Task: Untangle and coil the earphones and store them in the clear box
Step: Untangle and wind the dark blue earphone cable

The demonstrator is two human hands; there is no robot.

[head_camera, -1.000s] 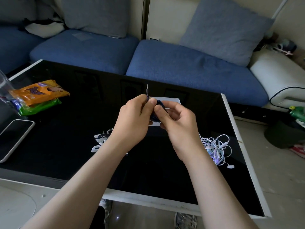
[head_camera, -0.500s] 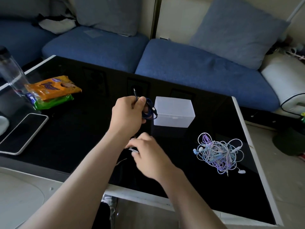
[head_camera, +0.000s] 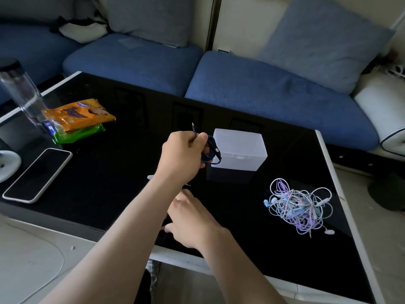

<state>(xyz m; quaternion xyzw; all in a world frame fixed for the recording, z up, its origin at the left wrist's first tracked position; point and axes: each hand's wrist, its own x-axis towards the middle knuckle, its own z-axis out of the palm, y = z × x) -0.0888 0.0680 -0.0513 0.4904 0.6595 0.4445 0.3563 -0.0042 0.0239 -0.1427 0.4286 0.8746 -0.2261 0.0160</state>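
Observation:
My left hand [head_camera: 182, 154] grips a coiled dark blue earphone cable [head_camera: 210, 150], its jack plug sticking up above my fingers. The coil hangs just left of the closed clear box [head_camera: 241, 148] on the black table [head_camera: 109, 183]. A tangle of white, blue and purple earphones [head_camera: 300, 207] lies to the right of the box. My right hand [head_camera: 192, 218] is low over the table near the front edge, fingers stretched left under my left forearm. A small white piece [head_camera: 151, 177] shows beside that forearm; the rest there is hidden.
A phone [head_camera: 37, 174] lies face up at the table's left. Behind it are orange and green snack packs [head_camera: 81, 115] and a clear bottle [head_camera: 19, 91]. A blue sofa [head_camera: 263, 95] runs along the far side.
My right hand left the blue coil and dropped to the table's front, under my left forearm. My left hand kept the coil and stayed beside the box.

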